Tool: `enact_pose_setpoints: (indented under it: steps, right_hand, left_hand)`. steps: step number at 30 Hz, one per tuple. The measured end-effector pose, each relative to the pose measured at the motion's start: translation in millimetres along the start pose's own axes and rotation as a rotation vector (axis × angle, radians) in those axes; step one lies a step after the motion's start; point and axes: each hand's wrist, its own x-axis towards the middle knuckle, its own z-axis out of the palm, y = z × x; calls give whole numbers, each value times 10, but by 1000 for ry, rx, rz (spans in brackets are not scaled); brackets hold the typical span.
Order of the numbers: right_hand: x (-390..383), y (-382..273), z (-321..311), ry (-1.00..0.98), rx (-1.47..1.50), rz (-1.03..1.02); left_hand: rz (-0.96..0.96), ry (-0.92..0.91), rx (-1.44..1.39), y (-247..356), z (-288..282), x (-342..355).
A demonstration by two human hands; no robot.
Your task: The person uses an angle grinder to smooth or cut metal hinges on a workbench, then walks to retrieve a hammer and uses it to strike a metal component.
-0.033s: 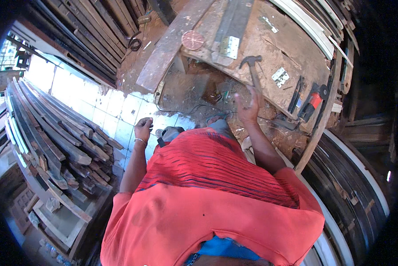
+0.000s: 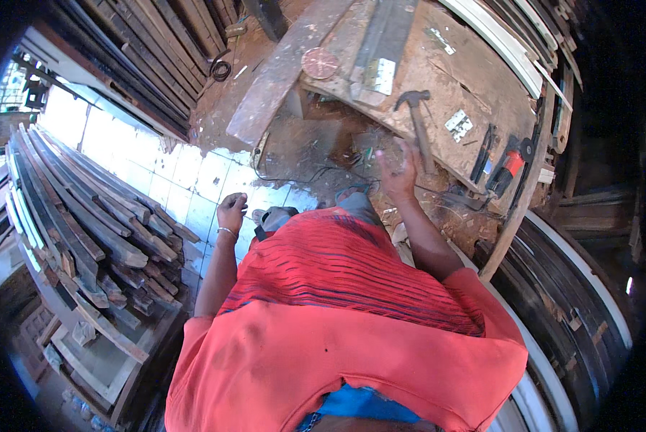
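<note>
My left hand [image 2: 232, 211] hangs over the pale tiled floor, its fingers curled in. Whether anything sits inside them is hidden. Held up at the near edge of the wooden workbench [image 2: 449, 75], my right hand [image 2: 400, 173] has its fingers apart and nothing in it. Just beyond that hand is a claw hammer [image 2: 420, 129], lying on the bench with its handle toward me. To the hammer's right lie a metal plate with dark holes [image 2: 459, 125], a slim black tool [image 2: 484, 153] and a red and black power tool [image 2: 511, 165].
A reddish round disc [image 2: 320, 63] rests on a plank [image 2: 283, 86] jutting from the bench. Another holed plate [image 2: 380, 75] lies farther back. Long timber [image 2: 100, 216] is piled at left, more boards [image 2: 575, 288] at right. A cord [image 2: 315, 173] trails across the ground.
The view has shifted slightly, so the bench and hammer appear a little lower and farther right. Both hands keep nearly the same pose.
</note>
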Motion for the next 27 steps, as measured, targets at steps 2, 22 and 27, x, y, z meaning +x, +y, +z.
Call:
enact_pose_setpoints:
  steps: [2, 22, 27]
  right_hand:
    - [-151, -327, 357, -85, 27, -13]
    - [-1248, -1343, 3853, -1517, 63, 696]
    - [-765, -2976, 5470, -1690, -258, -85]
  left_hand:
    - [-1, 19, -4, -271, -489, -11]
    - [-669, 714, -448, -3484, -3432, -824]
    - [-763, 735, -254, -3290, -3172, -598]
